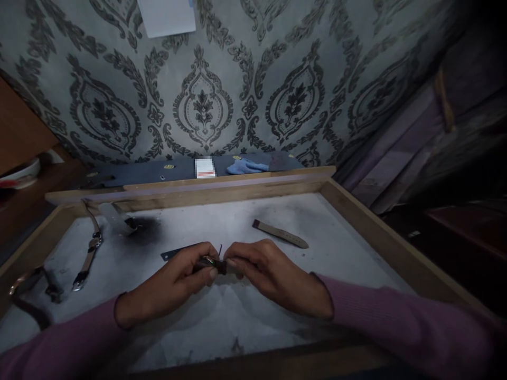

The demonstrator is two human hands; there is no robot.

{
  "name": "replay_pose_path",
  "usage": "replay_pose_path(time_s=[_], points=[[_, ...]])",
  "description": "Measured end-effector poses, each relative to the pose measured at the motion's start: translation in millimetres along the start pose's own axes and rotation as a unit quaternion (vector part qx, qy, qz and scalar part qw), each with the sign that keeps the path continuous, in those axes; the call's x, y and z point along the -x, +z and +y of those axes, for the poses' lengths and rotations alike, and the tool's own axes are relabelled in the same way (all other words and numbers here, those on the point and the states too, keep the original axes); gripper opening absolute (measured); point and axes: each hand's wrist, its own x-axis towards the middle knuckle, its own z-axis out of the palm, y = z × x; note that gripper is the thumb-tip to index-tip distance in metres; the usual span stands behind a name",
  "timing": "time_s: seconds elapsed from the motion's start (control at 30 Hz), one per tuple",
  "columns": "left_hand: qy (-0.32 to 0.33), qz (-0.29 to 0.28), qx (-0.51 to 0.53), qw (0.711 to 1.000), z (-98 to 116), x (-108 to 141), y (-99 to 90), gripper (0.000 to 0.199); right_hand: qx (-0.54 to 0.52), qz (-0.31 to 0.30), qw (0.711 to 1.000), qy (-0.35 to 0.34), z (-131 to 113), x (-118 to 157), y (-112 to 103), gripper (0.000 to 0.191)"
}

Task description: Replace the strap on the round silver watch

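Observation:
Near the middle of the white-lined tray (253,196), my left hand (178,274) pinches a small dark watch (208,260) between thumb and fingers. My right hand (273,272) is closed on a short dark strap piece (220,267) at the watch's right side. A thin dark pin-like piece stands up between the hands. Behind my left fingers lies a flat dark strip (171,254) with a hole at its end. A loose tan watch strap (281,234) with a dark end rests beyond my right hand.
At the tray's left are a watch with a strap (92,248), a curved dark band (29,295) and a pale object (114,217). Wooden edges surround the tray. A blue cloth (246,167) and a white box (205,168) lie behind it. A bowl (21,175) stands far left.

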Motion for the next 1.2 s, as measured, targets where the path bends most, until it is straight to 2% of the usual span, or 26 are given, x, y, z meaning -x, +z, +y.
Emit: replay_pose_path(time_s=[0.17,0.3,0.83,1.2], points=[[-0.014,-0.006,0.052,0.999,-4.8,1.8,1.8,0.017,0.011,-0.003,0.999,-0.031,-0.4,0.8,-0.6,0.023],[-0.018,0.001,0.082,0.996,-5.0,1.6,5.0,0.016,0.014,-0.009,0.999,-0.030,-0.8,0.7,-1.9,0.023],[-0.014,0.033,0.105,0.994,-5.7,-0.7,12.0,0.018,0.021,-0.042,0.999,0.002,-0.6,-1.3,-4.0,0.023],[-0.007,0.033,0.084,0.996,-6.3,0.0,10.5,0.010,0.045,-0.029,0.999,-0.004,-3.5,-1.6,-4.2,0.023]])
